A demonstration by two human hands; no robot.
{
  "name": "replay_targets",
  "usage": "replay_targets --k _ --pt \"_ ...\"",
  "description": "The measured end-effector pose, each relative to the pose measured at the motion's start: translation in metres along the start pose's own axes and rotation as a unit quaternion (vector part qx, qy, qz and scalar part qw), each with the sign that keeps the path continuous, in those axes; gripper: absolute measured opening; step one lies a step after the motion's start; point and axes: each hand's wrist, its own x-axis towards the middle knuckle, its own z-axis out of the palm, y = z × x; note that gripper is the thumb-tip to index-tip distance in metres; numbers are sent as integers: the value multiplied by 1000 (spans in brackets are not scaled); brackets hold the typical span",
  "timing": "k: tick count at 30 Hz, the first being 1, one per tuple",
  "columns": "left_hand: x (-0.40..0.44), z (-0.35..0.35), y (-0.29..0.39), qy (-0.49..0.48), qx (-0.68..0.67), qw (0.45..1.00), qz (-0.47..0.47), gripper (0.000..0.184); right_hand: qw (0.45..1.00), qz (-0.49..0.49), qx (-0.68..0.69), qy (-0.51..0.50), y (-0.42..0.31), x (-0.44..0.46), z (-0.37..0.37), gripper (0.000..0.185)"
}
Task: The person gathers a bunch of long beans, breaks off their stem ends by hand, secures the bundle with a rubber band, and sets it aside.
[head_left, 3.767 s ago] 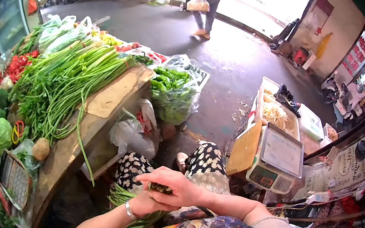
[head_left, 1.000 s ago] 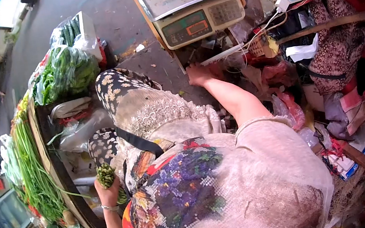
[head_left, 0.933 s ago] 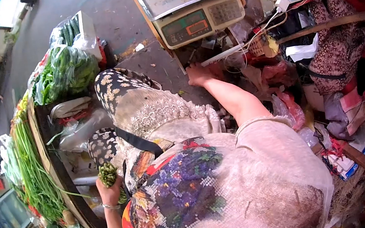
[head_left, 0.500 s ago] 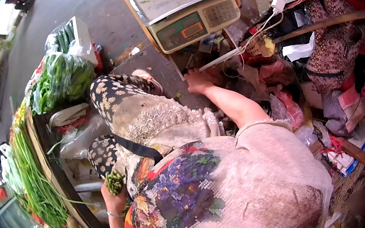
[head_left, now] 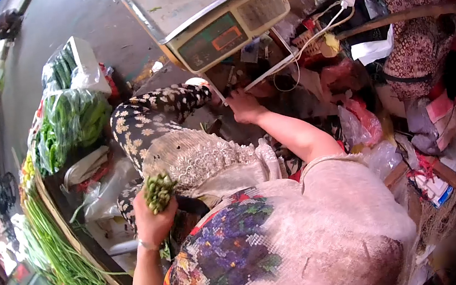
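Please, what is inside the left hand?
Above the left hand, the knobbly end of a green bunch is visible. The part within the grip is covered.

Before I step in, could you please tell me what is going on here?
A person's left hand holds a bunch of green stalks. Their right hand is at a pale bar below the scale; exactly how its fingers grip is unclear. Bagged green vegetables sit to the person's left.
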Motion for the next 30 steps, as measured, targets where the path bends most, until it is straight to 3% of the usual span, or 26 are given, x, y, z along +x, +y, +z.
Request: replay_targets --k 2,4,7,9,12,15,16,18,23,25,26,28,30 --pt "23 15 -4 -44 -1 999 -19 20 1000 -10 15 21 3 3 1 31" --pt "35 22 -6 -38 44 997 41 24 1000 -6 4 18 6 13 0 29" --pt "40 17 -3 -101 25 995 -3 27 1000 8 4 16 15 35 10 24" --pt "42 20 -14 -79 69 994 34 28 999 25 20 24 23 41 14 21" --pt "49 17 0 -103 63 993 4 28 994 -13 -36 105 22 40 16 17" --pt "50 19 4 -105 50 993 1 27 997 -19 -68 -14 16 38 30 15" --pt "48 21 13 -84 57 995 -2 26 998 -13 -56 -11 11 34 37 15" --pt "48 24 16 -84 43 996 -8 23 995 -20 -26 93 1 31 48 17" --pt "46 23 10 -92 75 993 -16 25 993 -8 27 115 -7 42 56 20" --pt "47 26 2 -83 77 994 -3 25 1000 -5 8 21 -7 45 49 18" --pt "46 25 2 -81 78 994 -2 25 1000 -6 8 23 -7 46 44 18" --pt "48 26 12 -94 54 992 -61 26 998 -10 25 -64 -3 48 29 20" --pt "51 26 17 -94 51 993 -55 26 996 13 67 -59 12 62 28 24"
